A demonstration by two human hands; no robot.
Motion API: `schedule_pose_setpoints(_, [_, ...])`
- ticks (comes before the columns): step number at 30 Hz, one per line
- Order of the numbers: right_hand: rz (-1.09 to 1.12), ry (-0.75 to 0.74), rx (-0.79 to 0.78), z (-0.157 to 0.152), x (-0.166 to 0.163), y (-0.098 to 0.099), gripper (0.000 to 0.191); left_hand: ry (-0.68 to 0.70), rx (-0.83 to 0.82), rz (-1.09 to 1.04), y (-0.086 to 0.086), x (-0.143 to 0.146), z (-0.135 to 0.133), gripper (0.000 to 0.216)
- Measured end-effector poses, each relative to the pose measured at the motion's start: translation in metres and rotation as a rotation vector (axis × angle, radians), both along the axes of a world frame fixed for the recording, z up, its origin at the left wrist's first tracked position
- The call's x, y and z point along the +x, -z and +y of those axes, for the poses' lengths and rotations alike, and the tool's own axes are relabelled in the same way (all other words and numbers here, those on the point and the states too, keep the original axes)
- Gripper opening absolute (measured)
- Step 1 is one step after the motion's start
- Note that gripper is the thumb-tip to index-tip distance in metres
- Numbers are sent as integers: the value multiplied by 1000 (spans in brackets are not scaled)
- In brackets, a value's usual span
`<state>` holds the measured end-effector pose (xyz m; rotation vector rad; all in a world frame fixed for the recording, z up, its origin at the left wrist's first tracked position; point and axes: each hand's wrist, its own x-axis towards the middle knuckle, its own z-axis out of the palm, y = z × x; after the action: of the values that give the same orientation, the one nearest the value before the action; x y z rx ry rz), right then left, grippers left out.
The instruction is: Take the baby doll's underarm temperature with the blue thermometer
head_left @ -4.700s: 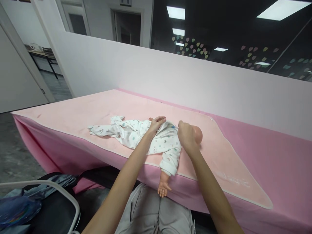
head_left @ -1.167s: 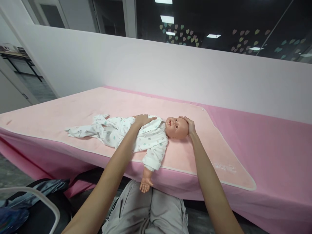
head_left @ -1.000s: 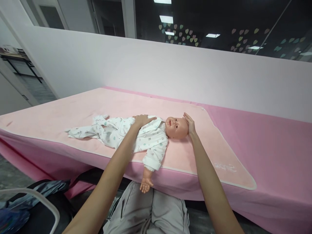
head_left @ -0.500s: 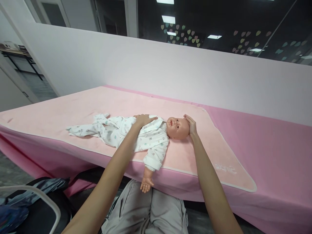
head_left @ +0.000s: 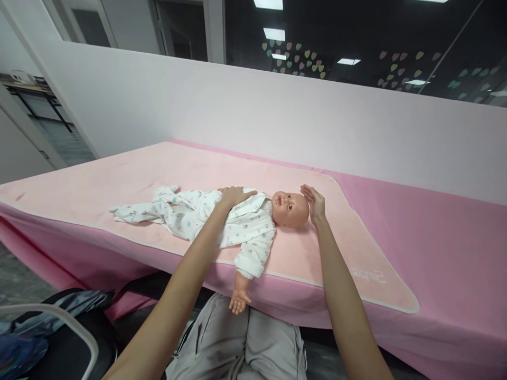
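Observation:
A baby doll [head_left: 290, 210] lies on its back, its head to the right and its legs to the left. It wears a white printed sleepsuit [head_left: 247, 228], and one arm hangs over the table's front edge. My left hand [head_left: 236, 196] rests flat on the doll's chest and belly, fingers stretched out. Beside the crown of the doll's head is my right hand [head_left: 315, 204], open with its fingers extended. A slight gap seems to show between that palm and the head.
A peach mat [head_left: 130, 169] lies under the doll on a pink-covered table [head_left: 447, 248]. Behind it rises a white wall [head_left: 253, 116] with dark glass above. A chair [head_left: 79, 338] holding dark cloth stands at the lower left. My legs [head_left: 233, 338] are under the front edge.
My right hand has drawn slightly to the right, off the top of the doll's head. The left hand stays on the doll's torso.

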<state>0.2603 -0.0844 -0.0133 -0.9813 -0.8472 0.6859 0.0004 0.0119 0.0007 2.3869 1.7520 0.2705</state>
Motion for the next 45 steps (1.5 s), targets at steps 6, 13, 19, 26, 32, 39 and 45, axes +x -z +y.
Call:
schedule_pose_setpoints(6, [-188,-63,-46,-10,-11,-5,33,1,0,-34,3,-1,3,86])
schedule_pose_setpoints(13, [-115,-16,38,-6,-11,-3,38,14,21,-47,5,-1,5,83])
schedule_pose_setpoints(19, [-227,-35,3,-8,-13,-3,37,15,17,-261,4,-3,4,69])
schedule_pose_setpoints(26, [-454,330,71,-11,-8,-5,39,665,-129,-780,-7,-16,-27,57])
schedule_pose_setpoints(32, [-1447,441,174,-31,-50,-39,22,536,22,-857,7,-5,-31,25])
schedule_pose_setpoints(39, [-2035,146,77,-9,-126,-38,29,334,232,-838,17,-3,-25,17])
schedule_pose_setpoints(45, [-2045,279,75,-3,-127,-32,30,250,174,-957,18,-4,-23,35])
